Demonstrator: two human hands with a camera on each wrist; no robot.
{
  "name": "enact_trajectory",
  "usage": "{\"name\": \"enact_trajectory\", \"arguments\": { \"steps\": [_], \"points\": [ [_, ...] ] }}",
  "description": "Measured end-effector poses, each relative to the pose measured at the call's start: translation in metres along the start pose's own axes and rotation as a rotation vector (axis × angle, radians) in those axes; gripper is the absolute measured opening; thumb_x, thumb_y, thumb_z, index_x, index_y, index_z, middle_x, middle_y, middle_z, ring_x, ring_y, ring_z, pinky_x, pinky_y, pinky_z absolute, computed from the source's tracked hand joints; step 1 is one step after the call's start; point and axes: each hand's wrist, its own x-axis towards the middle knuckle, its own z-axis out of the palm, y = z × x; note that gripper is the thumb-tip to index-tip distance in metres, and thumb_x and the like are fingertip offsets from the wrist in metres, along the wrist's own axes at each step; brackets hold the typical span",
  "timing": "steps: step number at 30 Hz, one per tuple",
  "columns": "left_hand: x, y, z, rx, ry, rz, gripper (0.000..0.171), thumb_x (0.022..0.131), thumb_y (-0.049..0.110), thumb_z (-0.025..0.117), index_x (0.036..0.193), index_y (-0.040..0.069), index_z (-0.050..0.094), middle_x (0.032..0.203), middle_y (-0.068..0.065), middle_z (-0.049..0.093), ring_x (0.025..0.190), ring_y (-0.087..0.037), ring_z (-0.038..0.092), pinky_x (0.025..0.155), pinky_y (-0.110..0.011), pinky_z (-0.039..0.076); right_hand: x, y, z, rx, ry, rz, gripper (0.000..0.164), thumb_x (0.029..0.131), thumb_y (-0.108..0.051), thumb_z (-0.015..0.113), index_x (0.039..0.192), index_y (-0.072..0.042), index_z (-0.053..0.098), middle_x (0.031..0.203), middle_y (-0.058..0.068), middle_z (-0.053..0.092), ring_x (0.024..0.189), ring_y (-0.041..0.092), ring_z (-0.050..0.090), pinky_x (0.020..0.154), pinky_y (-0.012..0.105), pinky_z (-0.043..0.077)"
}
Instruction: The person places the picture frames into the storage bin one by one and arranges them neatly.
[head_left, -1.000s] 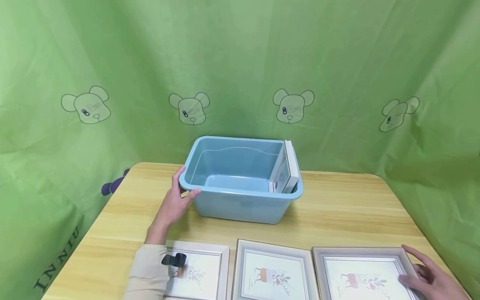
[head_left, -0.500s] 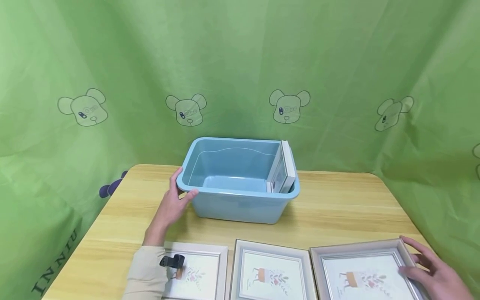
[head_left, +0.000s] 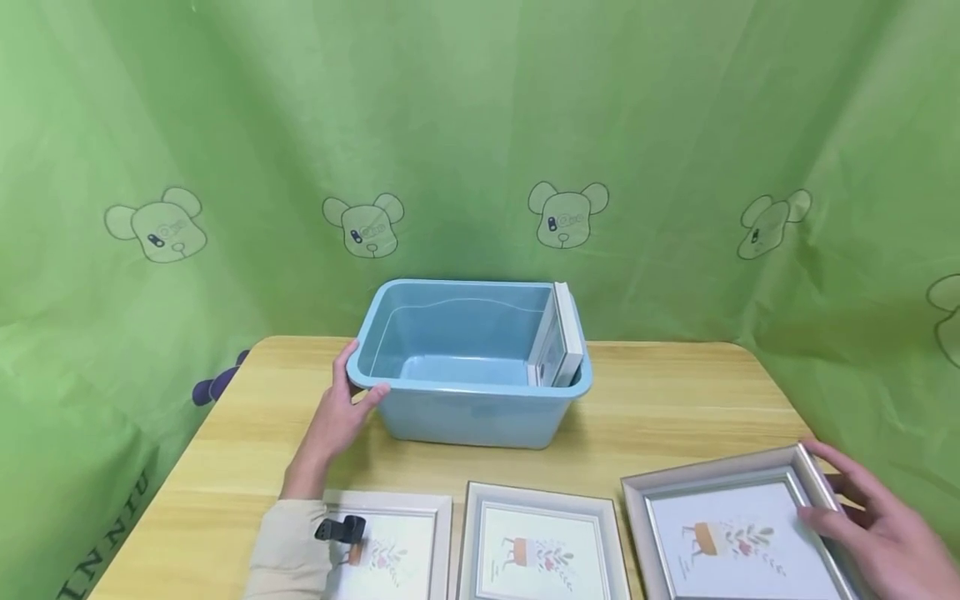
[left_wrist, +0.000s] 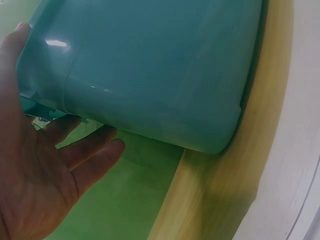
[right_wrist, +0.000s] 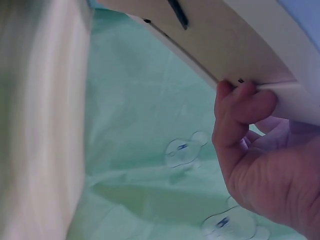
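My left hand (head_left: pixel 336 421) holds the left front corner of a blue plastic tub (head_left: pixel 472 417), thumb over the rim and fingers along the outside. In the left wrist view those fingers (left_wrist: pixel 95 150) extend beside the tub's wall. My right hand (head_left: pixel 873 517) grips the right edge of a silver-white picture frame (head_left: pixel 637 508), thumb on the front and fingers curled behind. The right wrist view shows the frame's brown back (right_wrist: pixel 235 45), tilted up off the table. Inside the tub, at its right end, white picture frames (head_left: pixel 558 342) stand on edge.
Two more picture frames lie flat along the near side: one in the middle (head_left: pixel 543 492), one on the left (head_left: pixel 442 542) partly under my left sleeve (head_left: pixel 288 546). The wooden table (head_left: pixel 675 408) ends at a green curtain (head_left: pixel 465 125) with bear-head prints.
The right hand has lifted and tilted the right picture frame up off the table, its far right corner rising. The left hand keeps its hold on the tub. The view has shifted slightly.
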Motion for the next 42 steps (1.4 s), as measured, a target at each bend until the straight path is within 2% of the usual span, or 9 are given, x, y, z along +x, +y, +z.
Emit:
{"name": "enact_trajectory", "arguments": {
  "steps": [6,11,22,27,42],
  "points": [
    [-0.006,-0.003,0.000,-0.004,0.011,-0.001,0.085,0.092,0.038,0.064,0.154,0.030,0.007,0.143,-0.029,0.045,0.131,-0.041,0.048,0.110,-0.053,0.039,0.005,-0.028,-0.003,-0.053,0.061,-0.107,0.084,0.090,0.000,0.061,0.155,-0.033,0.019,0.101,-0.037,0.047,0.075,-0.007,0.058,0.047,0.031,0.054],
    [-0.010,-0.003,0.000,-0.002,0.015,0.007,0.084,0.092,0.038,0.064,0.154,0.033,0.007,0.143,-0.028,0.046,0.131,-0.041,0.049,0.109,-0.054,0.040,0.011,-0.047,-0.008,-0.104,0.115,-0.151,0.085,0.089,-0.001,0.064,0.155,-0.032,0.020,0.099,-0.036,0.047,0.077,-0.012,0.055,0.049,0.026,0.053],
    [-0.007,-0.002,0.002,0.002,0.007,0.006,0.085,0.092,0.039,0.064,0.154,0.032,0.006,0.143,-0.029,0.045,0.131,-0.042,0.048,0.109,-0.054,0.041,0.017,-0.073,-0.012,-0.082,0.092,-0.120,0.081,0.093,-0.009,0.062,0.154,-0.039,0.018,0.104,-0.032,0.043,0.079,-0.010,0.056,0.051,0.030,0.054],
    [-0.007,0.000,0.002,0.007,0.013,0.005,0.085,0.092,0.038,0.064,0.154,0.031,0.007,0.144,-0.028,0.045,0.131,-0.041,0.048,0.110,-0.053,0.040,0.020,-0.086,-0.016,-0.073,0.106,-0.111,0.080,0.094,-0.010,0.061,0.153,-0.041,0.017,0.104,-0.031,0.042,0.079,-0.011,0.054,0.050,0.030,0.055],
    [-0.004,0.003,0.002,0.009,0.003,0.009,0.084,0.093,0.040,0.063,0.154,0.032,0.006,0.144,-0.028,0.045,0.131,-0.041,0.048,0.109,-0.054,0.040,0.033,-0.114,-0.024,-0.031,0.166,-0.190,0.078,0.094,-0.007,0.061,0.153,-0.040,0.021,0.109,-0.027,0.044,0.080,-0.010,0.056,0.049,0.028,0.056]
  ]
}}
